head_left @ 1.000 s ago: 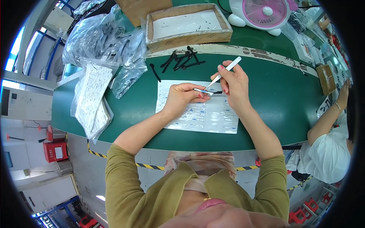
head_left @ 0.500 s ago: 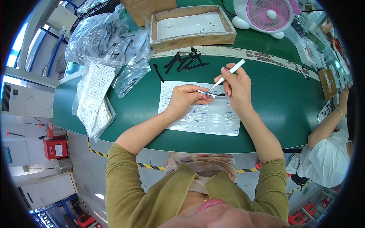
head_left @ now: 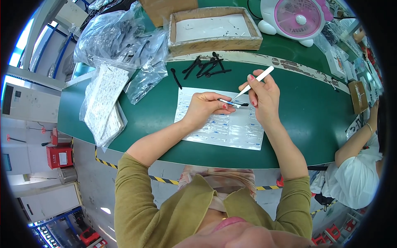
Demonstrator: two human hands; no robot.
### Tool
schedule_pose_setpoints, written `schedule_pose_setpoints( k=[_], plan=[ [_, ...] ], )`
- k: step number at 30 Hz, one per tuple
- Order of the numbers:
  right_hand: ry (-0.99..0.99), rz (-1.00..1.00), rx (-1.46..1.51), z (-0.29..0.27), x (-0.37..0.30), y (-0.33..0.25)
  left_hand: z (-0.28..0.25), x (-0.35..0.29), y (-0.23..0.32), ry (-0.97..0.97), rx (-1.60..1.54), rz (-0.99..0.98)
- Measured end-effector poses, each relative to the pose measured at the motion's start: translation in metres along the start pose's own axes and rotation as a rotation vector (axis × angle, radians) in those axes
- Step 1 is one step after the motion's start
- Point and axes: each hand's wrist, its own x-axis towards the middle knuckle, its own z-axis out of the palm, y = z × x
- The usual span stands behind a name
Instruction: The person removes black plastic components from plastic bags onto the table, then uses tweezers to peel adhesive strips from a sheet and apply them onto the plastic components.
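Between the thumb and fingers of my left hand (head_left: 206,108) is a slim black part (head_left: 244,104) with a white and blue strip along it. My right hand (head_left: 264,97) grips white tweezers (head_left: 258,78) like a pen, their tip at the strip on the part. Both hands are over a white sheet (head_left: 244,138) that carries rows of small clear and blue-marked stickers. Behind the sheet lie several loose black slender parts (head_left: 204,68) with rounded ends, and one more (head_left: 176,78) apart to their left.
Clear plastic bags (head_left: 109,41) heap at the back left, with a bagged stack of printed sheets (head_left: 105,99) in front. A shallow cardboard tray (head_left: 215,44) and a pink-and-white fan (head_left: 297,18) stand behind. To the right sits a small brown box (head_left: 357,97), near a co-worker's arm (head_left: 357,142).
The tweezers and right hand have shifted slightly right relative to the sheet, and their tip stays at the strip. The whole view has moved a little.
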Motion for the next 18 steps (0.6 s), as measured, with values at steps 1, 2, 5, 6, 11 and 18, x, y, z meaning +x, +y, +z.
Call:
schedule_pose_setpoints(
  k=[1, 2, 5, 6, 11, 18],
  plan=[
    [-0.001, 0.003, -0.001, -0.0003, 0.0001, 0.0006, -0.0002, 0.0, -0.0003, -0.005, 0.002, 0.003],
    [-0.002, 0.003, -0.001, -0.0004, 0.0001, 0.0009, -0.0001, -0.0002, -0.0004, -0.004, 0.002, 0.003],
    [0.0, 0.012, -0.004, -0.0004, 0.0, 0.0016, 0.0, -0.0001, -0.0007, -0.008, 0.006, 0.001],
    [-0.001, 0.011, -0.004, 0.0001, -0.0001, 0.0017, -0.0005, 0.0001, -0.0011, -0.013, 0.003, 0.003],
    [-0.001, 0.007, -0.007, -0.0001, -0.0001, 0.0019, -0.0007, 0.0012, -0.002, -0.022, -0.001, 0.002],
    [-0.009, 0.009, -0.009, 0.0003, 0.0004, 0.0049, -0.0008, -0.0001, -0.0012, -0.024, 0.011, 0.01]
  ],
)
